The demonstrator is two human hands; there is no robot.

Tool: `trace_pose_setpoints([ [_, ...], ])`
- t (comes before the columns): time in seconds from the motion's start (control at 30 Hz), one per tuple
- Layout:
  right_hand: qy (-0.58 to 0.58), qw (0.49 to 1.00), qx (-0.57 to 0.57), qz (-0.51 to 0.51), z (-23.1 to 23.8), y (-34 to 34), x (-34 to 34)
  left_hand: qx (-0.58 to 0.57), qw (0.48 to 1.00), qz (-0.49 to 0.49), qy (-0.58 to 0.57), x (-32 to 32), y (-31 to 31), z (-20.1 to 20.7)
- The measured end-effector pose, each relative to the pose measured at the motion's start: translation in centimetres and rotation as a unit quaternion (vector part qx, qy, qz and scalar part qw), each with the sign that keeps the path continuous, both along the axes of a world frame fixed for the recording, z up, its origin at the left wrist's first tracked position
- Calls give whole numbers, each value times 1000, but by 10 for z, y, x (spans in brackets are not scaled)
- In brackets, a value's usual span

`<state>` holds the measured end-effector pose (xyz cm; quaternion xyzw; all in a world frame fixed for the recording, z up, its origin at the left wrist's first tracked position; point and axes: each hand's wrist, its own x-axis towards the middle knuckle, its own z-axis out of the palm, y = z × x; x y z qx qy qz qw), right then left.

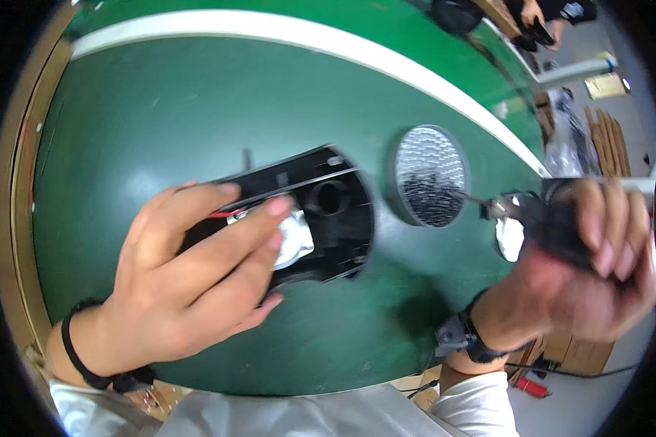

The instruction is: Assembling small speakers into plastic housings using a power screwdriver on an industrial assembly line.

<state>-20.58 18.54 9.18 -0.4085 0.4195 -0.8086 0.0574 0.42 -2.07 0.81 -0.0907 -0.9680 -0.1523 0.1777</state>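
My left hand point(189, 269) lies over a black plastic housing point(350, 233), which is tilted on the green table. Its fingers grip the housing and rest on a shiny silver part point(294, 240) set inside, partly hidden by them. A short red wire point(220, 215) shows beside the fingers. At the right, my right hand point(598, 255), smeared by motion, is wrapped round a dark electric screwdriver point(543, 218). Its thin bit points left, at the rim of a round grey dish point(396, 191) holding many small dark screws point(434, 197).
A white strip point(299, 35) curves across the far side of the table. Beyond it, at the top right, another person's hands point(543, 22) hold a dark object. Clear plastic bags point(563, 138) and brown sticks point(608, 142) lie off the right side. A wooden edge point(29, 197) bounds the left.
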Motion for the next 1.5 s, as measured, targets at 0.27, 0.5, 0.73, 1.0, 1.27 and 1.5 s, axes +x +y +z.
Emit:
trace_pose_setpoints([
  [0.27,-63,993,57,77,-18,-24,59,21,993,12,114,-2,0,-29],
  [0.5,-23,993,93,66,-39,-37,61,26,988,16,150,-5,-1,-33],
  [0.73,-31,994,90,45,-46,-43,68,38,988,18,150,-5,1,-31],
  [1.0,-61,982,156,92,-38,-36,62,42,988,11,145,-6,1,-29],
  [1.27,-67,966,205,141,-31,-41,56,39,992,-1,117,-4,-3,-26],
  [1.5,6,970,200,137,-33,-38,50,32,994,-6,108,-4,-6,-26],
])
